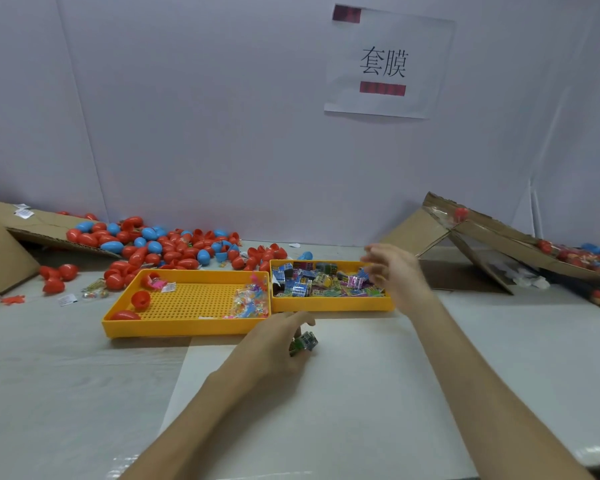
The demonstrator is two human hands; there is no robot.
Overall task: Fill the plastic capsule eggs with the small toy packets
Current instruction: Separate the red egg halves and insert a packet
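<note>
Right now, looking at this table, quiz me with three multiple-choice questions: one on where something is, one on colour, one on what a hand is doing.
1. Where does the heap of capsule eggs lie?
A. Inside the tray of printed packets
B. Behind the left yellow tray
C. In the person's hands

2. What colours are those eggs?
A. Red and blue
B. Green and white
C. Yellow and black

3. What is the left hand doing?
A. Resting flat, empty
B. Pressing an egg shut
C. Holding a small packet

Answers:
1 B: the heap sits past that tray's far rim.
2 A: only red and blue shells show.
3 C: its fingers curl round a printed packet above the white sheet.
</note>
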